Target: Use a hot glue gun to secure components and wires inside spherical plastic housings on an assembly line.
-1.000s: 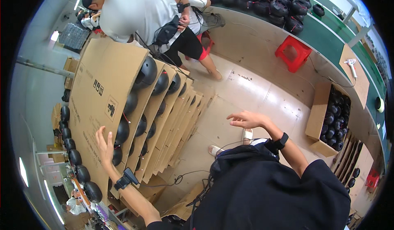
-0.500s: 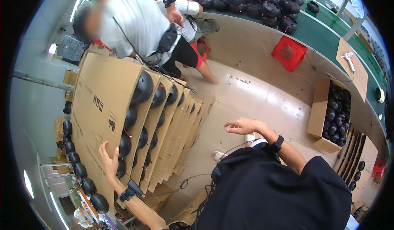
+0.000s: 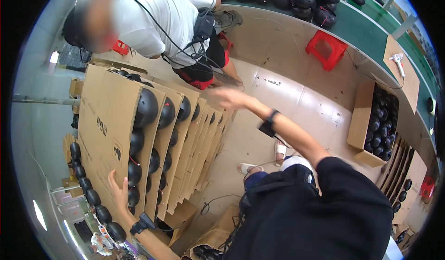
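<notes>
A tall stack of cardboard sheets (image 3: 99, 111) stands on my left, with round black shells (image 3: 147, 108) in rows between its layers. My left hand (image 3: 119, 190) lies by the near part of the top sheet, thumb and fingers apart, with nothing in it. Whether its palm presses on the board, I cannot tell. My right arm stretches forward over the floor. At its end my right hand (image 3: 230, 98) is smeared by motion, close to the far right side of the stack; its fingers do not show clearly.
A person in a white shirt (image 3: 148, 21) bends at the stack's far end. A green bench (image 3: 357, 35) holds many black shells and a glue gun (image 3: 397, 64). Below it are a red stool (image 3: 327, 50) and a carton (image 3: 358, 121) of black parts. Cables (image 3: 218, 199) trail across the floor.
My right hand has swung forward and left, toward the stack's far side. The left hand sits slightly nearer me. The other person has leaned in beside the stack, and the view has shifted.
</notes>
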`<state>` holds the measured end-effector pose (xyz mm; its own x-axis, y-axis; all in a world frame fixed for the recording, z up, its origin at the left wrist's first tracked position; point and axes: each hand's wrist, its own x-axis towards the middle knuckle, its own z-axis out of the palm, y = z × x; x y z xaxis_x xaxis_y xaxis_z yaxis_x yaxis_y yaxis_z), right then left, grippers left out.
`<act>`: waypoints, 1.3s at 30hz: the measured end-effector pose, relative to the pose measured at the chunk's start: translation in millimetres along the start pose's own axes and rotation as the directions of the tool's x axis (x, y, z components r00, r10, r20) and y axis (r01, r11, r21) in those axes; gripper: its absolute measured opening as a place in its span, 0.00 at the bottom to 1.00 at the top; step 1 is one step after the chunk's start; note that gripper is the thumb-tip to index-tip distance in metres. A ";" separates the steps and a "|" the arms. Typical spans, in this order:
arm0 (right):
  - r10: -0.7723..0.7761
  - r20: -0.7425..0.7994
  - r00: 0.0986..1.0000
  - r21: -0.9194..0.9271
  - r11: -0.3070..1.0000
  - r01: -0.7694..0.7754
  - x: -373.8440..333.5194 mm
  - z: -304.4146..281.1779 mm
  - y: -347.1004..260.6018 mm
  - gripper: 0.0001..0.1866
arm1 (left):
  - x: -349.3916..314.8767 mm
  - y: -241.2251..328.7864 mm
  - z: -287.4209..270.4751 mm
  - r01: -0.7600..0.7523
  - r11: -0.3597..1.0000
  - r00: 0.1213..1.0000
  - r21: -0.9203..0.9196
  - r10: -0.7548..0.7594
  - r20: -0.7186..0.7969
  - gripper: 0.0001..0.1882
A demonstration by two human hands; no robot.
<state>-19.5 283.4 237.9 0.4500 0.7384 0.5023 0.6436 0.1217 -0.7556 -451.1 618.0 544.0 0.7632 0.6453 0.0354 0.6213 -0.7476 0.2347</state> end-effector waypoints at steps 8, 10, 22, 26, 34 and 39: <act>0.798 -0.194 0.570 0.610 0.553 -0.567 86.8 -58.4 46.9 0.18 | -20.8 -15.1 -7.9 0.065 0.996 0.998 0.066 -0.066 0.010 0.36; 0.670 -0.187 0.719 0.965 0.261 0.007 68.3 -72.9 45.9 0.25 | -21.0 -18.0 -8.4 0.041 0.997 0.999 0.071 -0.040 -0.005 0.37; 0.870 0.183 0.459 0.915 0.020 -0.403 221.4 -38.5 110.2 0.10 | -20.4 -0.4 -15.2 0.100 0.988 0.995 0.115 -0.100 -0.008 0.38; 0.894 0.095 0.438 0.835 0.168 -0.524 266.4 -20.5 128.9 0.09 | -24.2 2.1 -12.1 0.124 0.990 0.992 0.068 -0.122 -0.038 0.39; 0.880 0.265 0.395 0.886 -0.061 -0.459 311.9 -39.1 154.7 0.09 | -19.5 -0.1 -6.0 0.091 0.995 0.995 0.049 -0.088 -0.050 0.40; 0.874 0.171 0.455 0.920 0.023 -0.391 343.6 -34.8 128.0 0.07 | -16.5 8.8 -6.4 0.117 0.993 0.992 0.016 -0.117 -0.044 0.41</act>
<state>239.1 529.6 328.3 0.6613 0.5557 -0.5038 -0.7305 0.3247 -0.6007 -459.4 601.8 551.7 0.6771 0.7342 0.0500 0.7093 -0.6692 0.2215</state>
